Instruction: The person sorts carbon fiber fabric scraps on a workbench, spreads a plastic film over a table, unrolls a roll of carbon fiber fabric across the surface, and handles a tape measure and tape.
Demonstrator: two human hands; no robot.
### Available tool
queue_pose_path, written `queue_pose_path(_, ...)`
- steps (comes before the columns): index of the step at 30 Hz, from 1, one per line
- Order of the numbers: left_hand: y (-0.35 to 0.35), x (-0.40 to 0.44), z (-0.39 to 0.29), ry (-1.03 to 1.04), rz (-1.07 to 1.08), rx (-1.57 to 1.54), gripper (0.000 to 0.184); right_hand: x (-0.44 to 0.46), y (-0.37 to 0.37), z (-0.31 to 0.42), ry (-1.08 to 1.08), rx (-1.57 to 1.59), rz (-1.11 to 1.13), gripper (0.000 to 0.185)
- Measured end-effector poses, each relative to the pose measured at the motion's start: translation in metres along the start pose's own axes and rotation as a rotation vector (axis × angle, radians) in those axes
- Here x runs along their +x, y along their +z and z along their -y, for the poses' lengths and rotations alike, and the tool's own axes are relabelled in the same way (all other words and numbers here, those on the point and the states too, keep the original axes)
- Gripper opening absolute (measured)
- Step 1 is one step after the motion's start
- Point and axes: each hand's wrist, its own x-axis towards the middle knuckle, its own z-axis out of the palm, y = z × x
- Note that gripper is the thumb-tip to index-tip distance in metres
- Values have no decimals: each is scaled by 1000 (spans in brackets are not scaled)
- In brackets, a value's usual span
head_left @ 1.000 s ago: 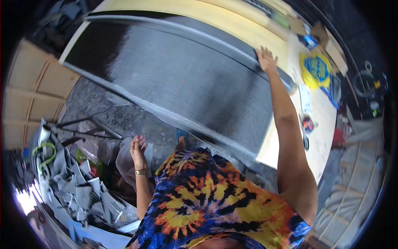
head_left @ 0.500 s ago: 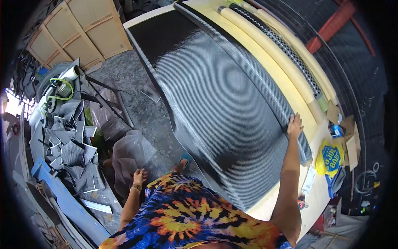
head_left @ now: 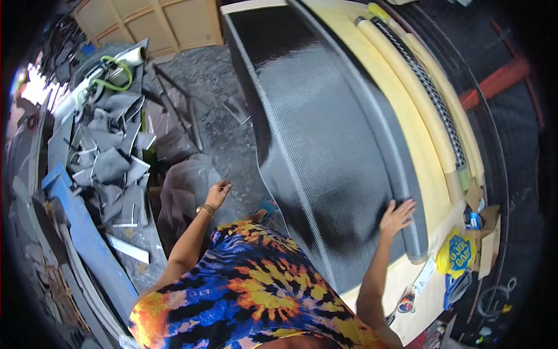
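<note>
A large glossy black carbon-fibre panel (head_left: 331, 134), shaped like a car hood with raised ridges, lies on a pale yellow table (head_left: 421, 168). My right hand (head_left: 397, 217) rests on its right-hand ridge close to the near end, palm down with the fingers stretched out. Over the floor to the panel's left, my left hand (head_left: 217, 195) hangs in the air with its fingers closed in a pinch. Whatever it may hold is too small to make out. A watch (head_left: 205, 209) is on the left wrist.
Long rolls (head_left: 407, 93) of material lie along the table's far right side. A yellow bag (head_left: 457, 253), a cardboard box (head_left: 490, 232) and a tape measure (head_left: 406, 303) are at the right. Dark sheet offcuts (head_left: 110, 166), a blue beam (head_left: 87, 238) and plastic sheeting (head_left: 189, 186) are at the left.
The view has turned, so the panel appears farther right. My left hand has come up and forward. My right hand has moved slightly toward the ridge's near end.
</note>
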Motion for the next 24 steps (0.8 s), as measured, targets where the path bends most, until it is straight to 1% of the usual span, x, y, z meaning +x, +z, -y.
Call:
queue_pose_path(1,-3,10,-22,103,-44,-8,32,-24,-11,15,34,40,67,73)
queue_pose_path(2,-6,19,-29,115,-38,-17,32,-44,-23,28,22,26,84,72)
queue_pose_path(3,-9,21,-45,136,-23,-58,32,-54,-45,44,51,116,107,71)
queue_pose_path(5,-16,28,-61,176,10,-129,30,-53,-66,57,47,229,47,69)
queue_pose_path(6,-18,33,-70,199,44,-111,30,-46,-76,62,39,298,17,68)
queue_pose_path(8,-22,28,-98,227,48,-104,29,-30,-86,68,35,319,-28,65)
queue_pose_path(9,-24,25,-112,268,37,-33,30,-23,-86,70,28,331,-50,64)
queue_pose_path(11,-24,31,-118,391,21,-59,31,-17,-79,74,4,315,-49,62)
queue_pose_path(12,-25,35,-123,465,-2,12,32,-21,-74,79,-6,290,-16,61)
queue_pose_path(14,-31,30,-158,678,-69,128,35,-41,-72,91,-44,292,42,61)
queue_pose_path(15,-33,26,-179,620,-67,59,34,-54,-71,96,-75,274,68,61)
queue_pose_path(17,-31,49,-193,629,-103,-89,38,-86,-80,109,-137,261,50,62)
queue_pose_path(18,-32,61,-203,641,-106,-131,43,-103,-89,117,-149,281,27,63)
queue_pose_path(20,-29,97,-223,565,-78,-293,48,-136,-100,130,-152,292,64,64)
queue_pose_path(21,-27,115,-234,507,-55,-351,53,-152,-102,136,-153,322,81,64)
queue_pose_path(22,-20,145,-237,506,-99,-407,60,-166,-106,141,-153,347,129,64)
queue_pose_path(24,-13,180,-265,372,-67,-548,72,-186,-127,149,-122,415,239,63)
